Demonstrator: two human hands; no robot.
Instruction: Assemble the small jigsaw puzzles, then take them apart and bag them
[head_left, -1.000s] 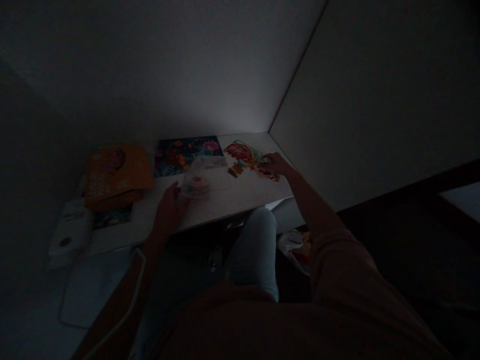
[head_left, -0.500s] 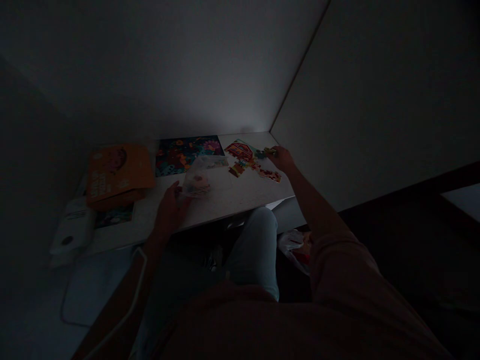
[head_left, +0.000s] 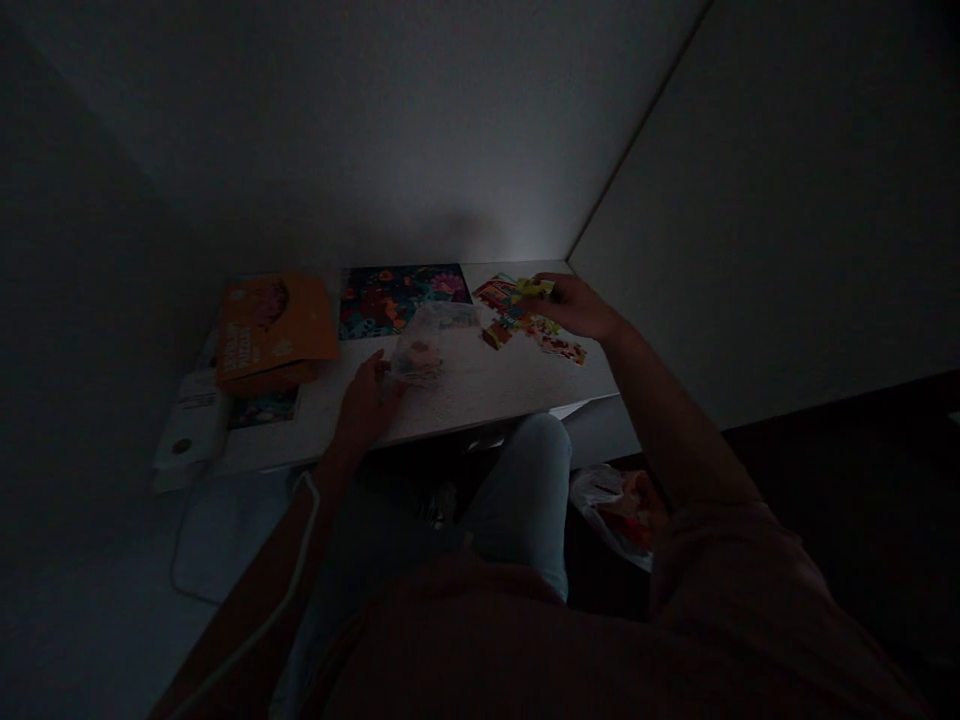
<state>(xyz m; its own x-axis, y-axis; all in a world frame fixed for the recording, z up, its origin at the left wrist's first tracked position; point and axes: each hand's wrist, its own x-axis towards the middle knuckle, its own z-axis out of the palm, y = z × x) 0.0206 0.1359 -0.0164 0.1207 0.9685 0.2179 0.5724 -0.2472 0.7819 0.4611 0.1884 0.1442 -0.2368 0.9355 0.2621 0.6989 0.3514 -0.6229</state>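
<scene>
Right grip (head_left: 574, 307) is closed, its fingers pinched on a yellow-green jigsaw piece (head_left: 537, 289), though the dim light hides the exact contact. Just below and to the left of that piece lie the loose barn-puzzle pieces (head_left: 517, 322), their long axis running diagonally from far left to near right. Of the 2 hands, the right is clearly nearer to them.

Left grip (head_left: 366, 407) sits well apart, with fingers spread and fingertips at the edge of a clear plastic bag (head_left: 418, 358); I can't make out its contents in this light. I count at least 3 clusters of pieces, but can't resolve an exact number.

Further out on the white table (head_left: 457, 395), I see 1 flower-print puzzle board (head_left: 405, 300), 1 orange puzzle box (head_left: 274, 330) resting on a second box (head_left: 262, 408), and 1 white packet (head_left: 191, 428). Beyond the table edge are 1 knee in pale jeans (head_left: 536, 490) and 1 plastic carrier bag (head_left: 615, 515).
</scene>
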